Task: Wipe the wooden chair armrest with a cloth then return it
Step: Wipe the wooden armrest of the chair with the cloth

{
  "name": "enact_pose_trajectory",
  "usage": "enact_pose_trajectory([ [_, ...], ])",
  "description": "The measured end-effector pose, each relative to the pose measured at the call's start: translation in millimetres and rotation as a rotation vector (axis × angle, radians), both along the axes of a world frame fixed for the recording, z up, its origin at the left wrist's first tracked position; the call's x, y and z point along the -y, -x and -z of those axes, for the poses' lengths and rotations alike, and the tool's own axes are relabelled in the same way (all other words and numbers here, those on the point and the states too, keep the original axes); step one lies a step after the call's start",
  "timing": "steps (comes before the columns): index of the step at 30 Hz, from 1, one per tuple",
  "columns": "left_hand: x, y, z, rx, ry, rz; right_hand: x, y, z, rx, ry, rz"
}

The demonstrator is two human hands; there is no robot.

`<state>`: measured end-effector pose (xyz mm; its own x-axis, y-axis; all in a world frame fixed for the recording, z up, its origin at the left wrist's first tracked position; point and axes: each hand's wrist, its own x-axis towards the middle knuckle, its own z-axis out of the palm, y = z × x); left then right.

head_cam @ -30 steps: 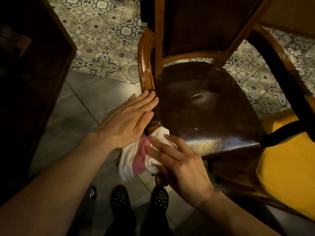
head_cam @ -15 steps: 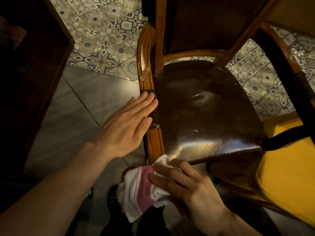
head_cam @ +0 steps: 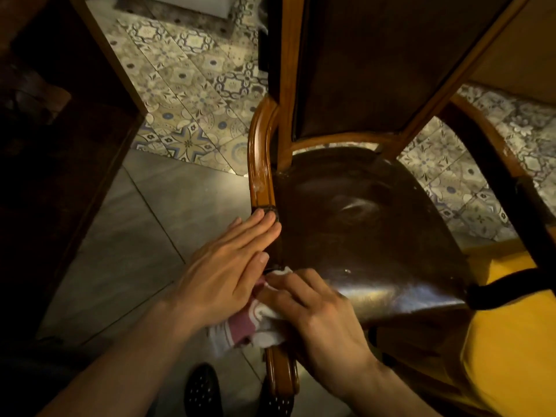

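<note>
A wooden chair with a dark glossy seat [head_cam: 370, 236] fills the middle of the view. Its left armrest [head_cam: 260, 164] runs from the backrest toward me, with pale smudges on the bare wood. My left hand [head_cam: 228, 269] lies flat on the armrest, fingers together and holding nothing. Just below it, my right hand [head_cam: 316, 317] presses a white cloth with a pink-red stripe [head_cam: 249, 326] onto the armrest's front part, fingers wrapped over the cloth. The armrest's front end [head_cam: 281, 371] shows below the cloth.
The chair's right armrest [head_cam: 493, 152] curves at the right. A yellow cushion [head_cam: 508, 341] with a black strap lies at the lower right. Dark wooden furniture [head_cam: 60, 145] stands at the left. My black studded shoes [head_cam: 201, 389] rest on the grey tiled floor, with patterned tiles beyond.
My right hand slid the cloth down off the armrest's front end, then back up onto the armrest beside my left hand. My left hand stayed on the armrest.
</note>
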<state>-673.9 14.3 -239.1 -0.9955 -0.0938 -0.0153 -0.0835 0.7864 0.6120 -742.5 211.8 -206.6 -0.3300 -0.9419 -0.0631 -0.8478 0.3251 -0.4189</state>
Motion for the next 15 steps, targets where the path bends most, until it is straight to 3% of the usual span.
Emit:
enact_pose_trajectory([
  [5,-3.8,-0.9,5.2,0.027,-0.011,-0.043,-52.2,38.5,-10.3,0.127,0.149,0.255],
  [11,-24.7,-0.6,6.6,0.027,0.085,-0.146,-74.7,122.7,-31.6,0.088,0.276,0.677],
  [15,-40.7,2.3,7.1,0.040,0.153,-0.196,-11.3,159.6,-45.1,0.051,0.430,0.649],
])
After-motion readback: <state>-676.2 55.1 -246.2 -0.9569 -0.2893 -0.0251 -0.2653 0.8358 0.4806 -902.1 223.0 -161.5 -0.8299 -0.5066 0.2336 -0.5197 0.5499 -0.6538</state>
